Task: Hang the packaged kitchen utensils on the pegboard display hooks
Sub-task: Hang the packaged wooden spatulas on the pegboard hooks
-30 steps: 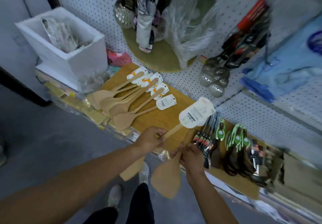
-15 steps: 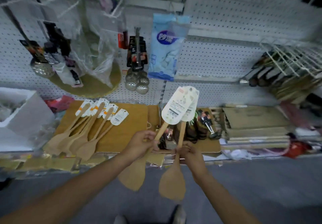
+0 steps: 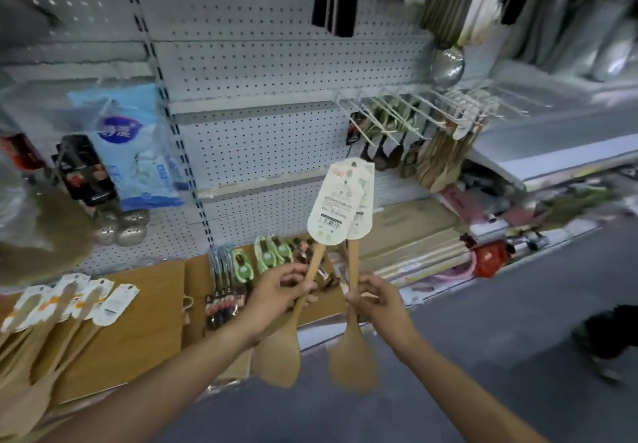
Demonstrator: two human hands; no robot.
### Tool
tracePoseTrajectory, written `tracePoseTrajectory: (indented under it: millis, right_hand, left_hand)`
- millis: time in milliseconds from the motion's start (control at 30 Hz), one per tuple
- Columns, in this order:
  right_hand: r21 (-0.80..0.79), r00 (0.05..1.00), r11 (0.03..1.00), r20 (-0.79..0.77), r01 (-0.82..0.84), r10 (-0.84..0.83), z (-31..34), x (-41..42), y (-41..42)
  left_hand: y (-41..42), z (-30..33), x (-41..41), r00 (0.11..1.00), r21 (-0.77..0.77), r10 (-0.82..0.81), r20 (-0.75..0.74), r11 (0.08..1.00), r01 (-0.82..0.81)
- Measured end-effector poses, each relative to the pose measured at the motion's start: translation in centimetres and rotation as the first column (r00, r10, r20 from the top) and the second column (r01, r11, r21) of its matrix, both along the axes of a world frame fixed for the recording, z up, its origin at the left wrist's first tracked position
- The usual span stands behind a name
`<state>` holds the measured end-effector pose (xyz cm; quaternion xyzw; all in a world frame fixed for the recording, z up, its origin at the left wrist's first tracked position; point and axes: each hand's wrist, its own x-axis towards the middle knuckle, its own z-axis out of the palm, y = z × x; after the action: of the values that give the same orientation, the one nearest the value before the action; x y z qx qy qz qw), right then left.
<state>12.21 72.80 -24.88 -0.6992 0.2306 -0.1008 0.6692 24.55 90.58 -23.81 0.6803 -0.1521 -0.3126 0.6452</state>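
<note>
The grey pegboard fills the wall from nine o'clock round to two o'clock. Wire display hooks jut from it at about two o'clock, some already carrying dark and wooden utensils. Below, at seven o'clock, a brown counter holds a fan of carded wooden spatulas. A blue packet hangs at ten o'clock. Dead centre, two packaged wooden spatulas are held side by side, blades down, white cards up and overlapping. The left hand is clamped round the handle of the left spatula. The right hand pinches the handle of the right spatula. Both spatulas are well short of the hooks, out in front of the shelf edge.
</note>
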Motion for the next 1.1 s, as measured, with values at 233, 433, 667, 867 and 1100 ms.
tracePoseTrajectory:
  millis: [233, 433, 667, 867, 1100]
  right_hand:
    - [0.009, 0.990, 0.992, 0.052, 0.128, -0.128, 1.8, -3.7, -10.2]
    - [0.027, 0.966, 0.971, 0.091, 0.239, -0.241, 2.4, -3.7, -16.4]
    - [0.009, 0.945, 0.952, 0.115, 0.306, -0.305, 1.5, -1.0, -23.4]
    - [-0.024, 0.940, 0.943, 0.080, 0.333, -0.331, 1.8, 0.9, -29.6]
    - [-0.028, 0.918, 0.919, 0.069, 0.394, -0.391, 1.0, 1.6, -35.0]
  left_hand:
    - [-10.8, 0.3, -1.6, 0.996, 0.028, -0.055, 0.068, 0.998, 0.054]
    - [-17.8, 0.4, -0.7, 0.990, -0.011, -0.133, 0.052, 0.991, 0.134]
    - [-26.0, -0.6, 3.5, 0.962, -0.028, -0.266, 0.063, 0.963, 0.268]
    - [-33.6, -0.7, 7.2, 0.945, -0.023, -0.320, 0.069, 0.946, 0.322]
    - [-40.3, -0.7, 9.2, 0.931, -0.051, -0.365, 0.019, 0.929, 0.366]
